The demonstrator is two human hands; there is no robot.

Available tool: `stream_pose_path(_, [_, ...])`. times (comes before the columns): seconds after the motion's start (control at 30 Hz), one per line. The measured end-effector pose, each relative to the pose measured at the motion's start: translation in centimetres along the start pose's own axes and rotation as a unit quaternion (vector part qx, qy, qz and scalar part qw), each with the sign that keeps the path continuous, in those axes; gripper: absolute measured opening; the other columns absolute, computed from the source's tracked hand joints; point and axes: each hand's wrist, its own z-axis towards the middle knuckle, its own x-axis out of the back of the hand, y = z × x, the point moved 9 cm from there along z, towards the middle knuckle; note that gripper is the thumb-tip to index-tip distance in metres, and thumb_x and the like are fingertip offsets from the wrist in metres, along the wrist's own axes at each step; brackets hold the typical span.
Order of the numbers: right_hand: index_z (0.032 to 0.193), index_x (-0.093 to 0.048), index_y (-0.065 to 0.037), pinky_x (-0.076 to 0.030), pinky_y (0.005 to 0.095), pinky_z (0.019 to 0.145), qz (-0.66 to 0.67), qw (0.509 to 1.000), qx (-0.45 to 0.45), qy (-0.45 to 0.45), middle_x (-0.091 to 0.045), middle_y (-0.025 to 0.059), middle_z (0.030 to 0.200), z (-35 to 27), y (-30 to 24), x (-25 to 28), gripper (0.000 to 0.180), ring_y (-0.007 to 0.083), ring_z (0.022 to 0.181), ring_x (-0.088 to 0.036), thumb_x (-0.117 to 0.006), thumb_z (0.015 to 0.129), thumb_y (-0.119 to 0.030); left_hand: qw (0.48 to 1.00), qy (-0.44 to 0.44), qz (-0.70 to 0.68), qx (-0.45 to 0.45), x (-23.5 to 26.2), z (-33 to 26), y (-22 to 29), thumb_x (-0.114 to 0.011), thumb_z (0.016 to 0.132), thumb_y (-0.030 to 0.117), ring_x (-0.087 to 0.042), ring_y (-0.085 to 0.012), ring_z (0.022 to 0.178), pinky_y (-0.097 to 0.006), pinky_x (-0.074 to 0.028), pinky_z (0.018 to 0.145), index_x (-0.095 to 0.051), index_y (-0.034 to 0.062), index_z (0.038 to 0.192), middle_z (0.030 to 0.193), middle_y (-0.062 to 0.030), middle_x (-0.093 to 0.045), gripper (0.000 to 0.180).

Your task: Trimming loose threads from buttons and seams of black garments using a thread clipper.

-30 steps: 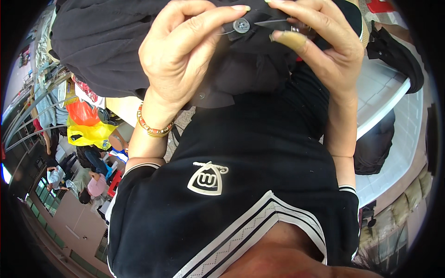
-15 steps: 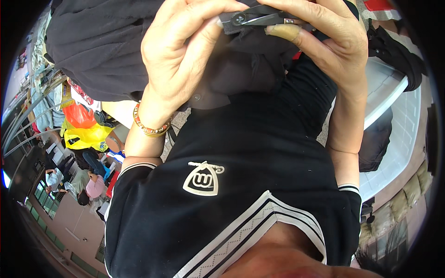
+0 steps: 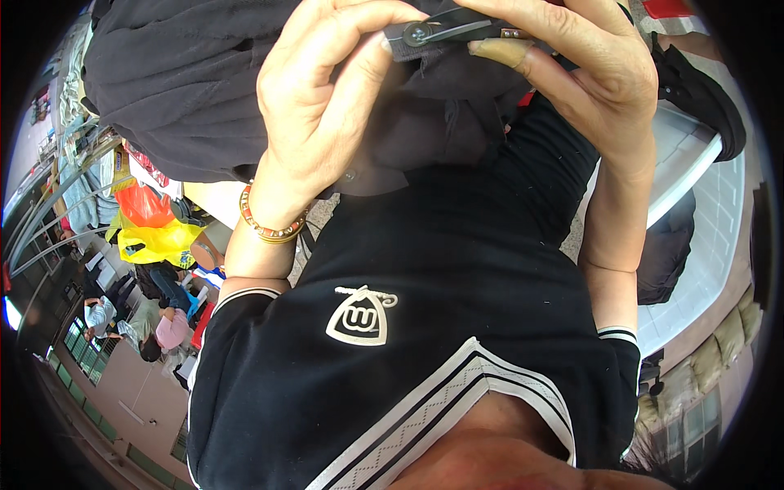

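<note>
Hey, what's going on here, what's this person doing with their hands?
A person in a black shirt holds a fold of dark fabric up close in both hands. The left hand pinches the edge where a dark button sits, and the right hand grips the fabric from the other side, with a tan wrap on one finger. A beaded bracelet circles the left wrist.

2 hands, 1 dark garment, 1 button, 1 bracelet.

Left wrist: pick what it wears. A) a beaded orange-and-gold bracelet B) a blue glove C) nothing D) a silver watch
A: a beaded orange-and-gold bracelet circles the wrist below the left hand, which pinches black cloth.
</note>
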Motion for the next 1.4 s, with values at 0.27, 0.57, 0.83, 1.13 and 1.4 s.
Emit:
stream_pose_path(0.27, [0.109,-0.075,-0.004,-0.043,0.0258,0.056,0.04,0.999,0.005,0.026,-0.059,0.0062,0.081,-0.2,0.3,-0.4,0.042,0.0151,0.067,-0.056,-0.083,0.068,-0.005,1.0,-0.007,-0.011,0.022,-0.2,0.1,-0.2,-0.06,0.092,-0.003,-0.059,-0.0144,0.093,-0.023,-0.045,0.083,-0.068,-0.0049,0.107,0.101,-0.0091,-0.063,0.017])
stream_pose_path(0.57, [0.106,-0.075,-0.003,-0.043,0.0253,0.056,0.042,0.995,0.018,0.084,-0.06,0.0052,0.077,-0.5,0.1,-1.0,0.038,0.015,0.066,-0.056,-0.083,0.069,-0.004,1.0,-0.002,-0.012,0.022,-0.3,0.1,-0.1,-0.059,0.094,-0.002,-0.06,-0.0142,0.094,-0.024,-0.046,0.085,-0.066,-0.0053,0.109,0.101,-0.0084,-0.063,0.017])
stream_pose_path(0.83, [0.108,-0.073,0.001,-0.042,0.0239,0.059,0.177,0.973,-0.074,0.13,-0.063,0.0062,0.078,-1.6,2.7,-1.0,0.035,0.0138,0.067,-0.056,-0.08,0.074,0.0,0.999,0.043,-0.025,0.001,0.0,-0.2,0.0,-0.06,0.092,-0.006,-0.055,-0.0091,0.088,-0.02,-0.044,0.081,-0.064,-0.0026,0.119,0.102,-0.0042,-0.061,0.027])
stream_pose_path(1.13, [0.109,-0.073,0.0,-0.042,0.0248,0.06,0.188,0.969,-0.097,0.125,-0.062,0.006,0.077,-2.7,3.2,-1.3,0.036,0.0137,0.067,-0.055,-0.081,0.074,-0.001,0.998,0.029,0.036,-0.041,-0.3,0.6,1.0,-0.061,0.082,-0.009,-0.061,-0.0159,0.078,-0.025,-0.048,0.071,-0.074,0.0041,0.104,0.087,-0.0062,-0.066,0.029])
stream_pose_path(1.4, [0.108,-0.074,-0.002,-0.042,0.0267,0.058,0.106,0.986,-0.085,0.099,-0.059,0.0059,0.077,-2.5,1.6,-0.6,0.037,0.0159,0.066,-0.055,-0.082,0.072,-0.003,0.998,-0.009,-0.053,0.036,-0.5,0.5,-0.3,-0.062,0.092,-0.002,-0.06,-0.0096,0.083,-0.02,-0.049,0.071,-0.07,-0.0046,0.111,0.098,-0.0073,-0.065,0.02])
